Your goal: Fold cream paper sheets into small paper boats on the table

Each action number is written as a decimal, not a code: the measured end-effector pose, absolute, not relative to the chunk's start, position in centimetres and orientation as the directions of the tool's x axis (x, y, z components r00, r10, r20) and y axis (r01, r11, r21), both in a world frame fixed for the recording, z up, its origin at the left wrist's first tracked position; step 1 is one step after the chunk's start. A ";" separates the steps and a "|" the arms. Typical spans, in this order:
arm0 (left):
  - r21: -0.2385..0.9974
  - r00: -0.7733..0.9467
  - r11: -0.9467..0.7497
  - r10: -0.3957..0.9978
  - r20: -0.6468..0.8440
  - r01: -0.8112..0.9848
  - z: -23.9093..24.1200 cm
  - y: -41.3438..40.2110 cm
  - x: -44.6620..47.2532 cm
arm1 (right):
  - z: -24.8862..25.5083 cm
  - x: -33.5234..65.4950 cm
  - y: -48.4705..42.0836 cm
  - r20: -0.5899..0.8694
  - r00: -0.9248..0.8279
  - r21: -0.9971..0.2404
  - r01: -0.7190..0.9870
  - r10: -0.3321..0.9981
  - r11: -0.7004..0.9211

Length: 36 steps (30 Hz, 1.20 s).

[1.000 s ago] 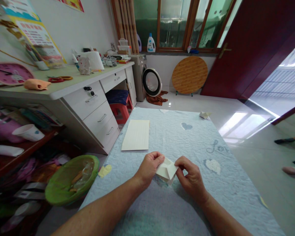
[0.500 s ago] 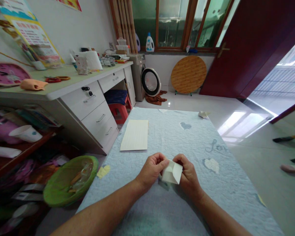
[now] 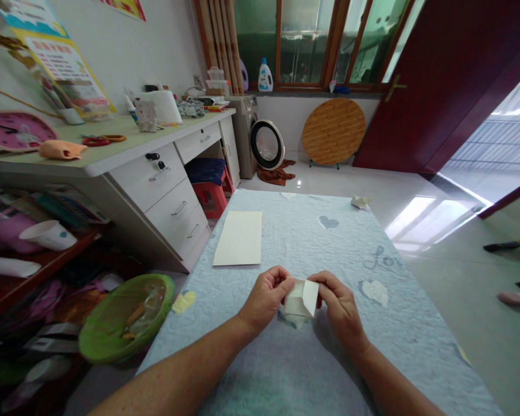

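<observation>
Left to right. Pink clock (image 3: 17,132), rounded outline, smooth face; soft-looking orange item (image 3: 63,149) beside it, folded over. Paper cup (image 3: 47,235) tipped on the shelf below, thin white wall with a blue mark. Green basin (image 3: 96,338), round, plastic-looking, clear wrap inside. Flat white drawer fronts (image 3: 169,202) with metal pulls. Red stool (image 3: 214,199), dark blue top.

Counter (image 3: 329,254) in the middle: pale blue quilted cloth on top, wrinkled texture, heart patches, script lettering. Cream sheets (image 3: 239,238) lie flat on its left part, roughly rectangular, faint lines across. Folded paper (image 3: 297,300) is near the counter's middle, between the two hands: off-white, matte, small and boxy, creased, with a pointed flap on its right side. Looks held above the cloth; gap hard to judge. Small folded piece (image 3: 361,201), angular, sits at the far right corner.

Left hand (image 3: 262,297): fingers (image 3: 278,273) bent, no visible spread, thumb pressing on the folded paper's upper left edge. Right hand (image 3: 340,309): fingers curled, gripping the upper right edge by the flap; tips partly hidden behind the paper.
</observation>
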<state>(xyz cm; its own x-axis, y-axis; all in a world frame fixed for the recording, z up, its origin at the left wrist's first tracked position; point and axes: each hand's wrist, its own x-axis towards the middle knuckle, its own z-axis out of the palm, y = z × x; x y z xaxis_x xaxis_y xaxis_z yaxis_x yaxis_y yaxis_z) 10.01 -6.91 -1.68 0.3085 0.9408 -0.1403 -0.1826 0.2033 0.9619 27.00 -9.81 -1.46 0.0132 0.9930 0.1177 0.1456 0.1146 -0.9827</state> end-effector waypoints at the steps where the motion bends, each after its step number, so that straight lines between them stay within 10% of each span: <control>1: 0.971 0.301 0.181 0.945 -0.128 -0.153 -1.7 -6.9 9.9 | -1.5 27.1 -9.7 0.099 -0.003 -0.985 0.144 0.995 0.098; 9: 0.998 0.311 -0.005 0.950 -0.014 0.060 -1.3 -7.0 9.5 | -2.0 27.1 -9.1 -0.039 -0.089 -0.982 0.190 0.995 -0.022; 36: 0.983 0.379 0.063 0.925 0.007 -0.173 -1.7 -7.1 9.5 | -2.7 27.5 -8.9 -0.170 -0.023 -0.985 0.006 0.985 -0.170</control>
<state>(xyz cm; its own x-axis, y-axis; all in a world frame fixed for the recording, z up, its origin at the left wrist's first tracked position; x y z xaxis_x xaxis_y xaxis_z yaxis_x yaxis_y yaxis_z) 9.55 -7.07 -1.66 0.3789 0.9254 0.0074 -0.1732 0.0631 0.9829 27.50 -8.92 -2.66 -0.0227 0.9852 -0.1701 0.0060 -0.1700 -0.9854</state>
